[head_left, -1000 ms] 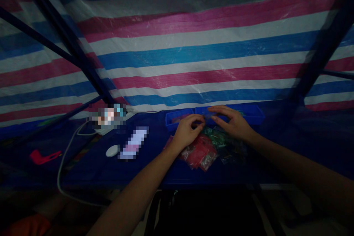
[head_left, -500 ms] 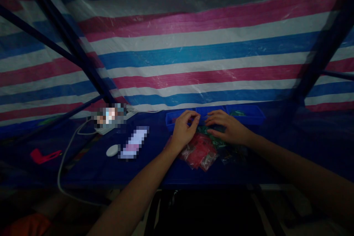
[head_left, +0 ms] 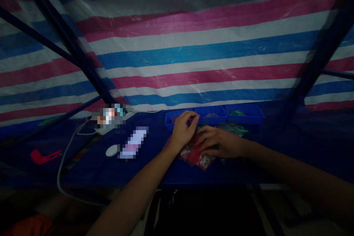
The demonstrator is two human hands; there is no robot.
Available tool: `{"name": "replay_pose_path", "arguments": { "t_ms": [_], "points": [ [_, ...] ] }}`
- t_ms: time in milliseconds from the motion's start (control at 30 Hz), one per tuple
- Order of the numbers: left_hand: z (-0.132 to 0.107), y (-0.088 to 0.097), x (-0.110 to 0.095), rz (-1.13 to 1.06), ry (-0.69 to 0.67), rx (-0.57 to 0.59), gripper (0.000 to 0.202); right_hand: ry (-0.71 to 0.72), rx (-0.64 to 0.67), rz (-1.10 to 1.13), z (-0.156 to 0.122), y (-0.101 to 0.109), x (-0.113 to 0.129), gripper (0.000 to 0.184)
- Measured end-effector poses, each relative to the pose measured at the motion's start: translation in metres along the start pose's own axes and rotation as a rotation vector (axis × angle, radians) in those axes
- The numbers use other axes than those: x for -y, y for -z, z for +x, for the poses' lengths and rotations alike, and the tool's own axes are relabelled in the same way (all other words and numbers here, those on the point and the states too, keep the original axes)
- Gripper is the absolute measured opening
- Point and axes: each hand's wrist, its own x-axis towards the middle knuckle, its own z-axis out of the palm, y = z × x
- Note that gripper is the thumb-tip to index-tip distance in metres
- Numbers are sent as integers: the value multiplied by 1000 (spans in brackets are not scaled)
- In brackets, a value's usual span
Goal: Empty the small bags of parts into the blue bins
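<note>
A pile of small red packets [head_left: 193,155] and green packets [head_left: 235,129] lies on the dark blue table. My right hand [head_left: 218,143] rests flat on the red packets, fingers stretched out toward the left. Just beyond it my left hand [head_left: 184,128] hovers over the pile's far edge with fingers curled and pinched together; what they hold is too small to make out. Behind both hands stands a row of blue bins [head_left: 212,114], the right one with something green inside.
A white round object [head_left: 111,150], a blurred flat device [head_left: 134,142] and a white power strip with a cable [head_left: 66,155] lie at the left. A red item [head_left: 41,156] sits far left. A striped tarp [head_left: 193,51] and dark poles close the back.
My right hand has come back from the bins and dropped down-left onto the red packets. My left hand stayed near the left bin, its fingers still curled.
</note>
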Motion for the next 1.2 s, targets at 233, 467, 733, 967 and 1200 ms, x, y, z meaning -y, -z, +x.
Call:
{"name": "replay_pose_path", "arguments": {
  "t_ms": [233,467,733,967,1200],
  "points": [
    [0,0,0,-14,10,1,22,-30,-72,53,1,2,5,16],
    [0,-2,2,-54,32,34,24,-110,-206,66,-2,8,-1,13],
    [-1,-4,2,-24,35,35,27,-44,-23,17,-4,5,-6,28],
    [0,-4,0,-32,48,42,28,-58,-32,12,-2,5,-2,14],
    [1,1,-2,-300,168,92,43,-347,-378,139,-4,11,-1,18]
  ]
}}
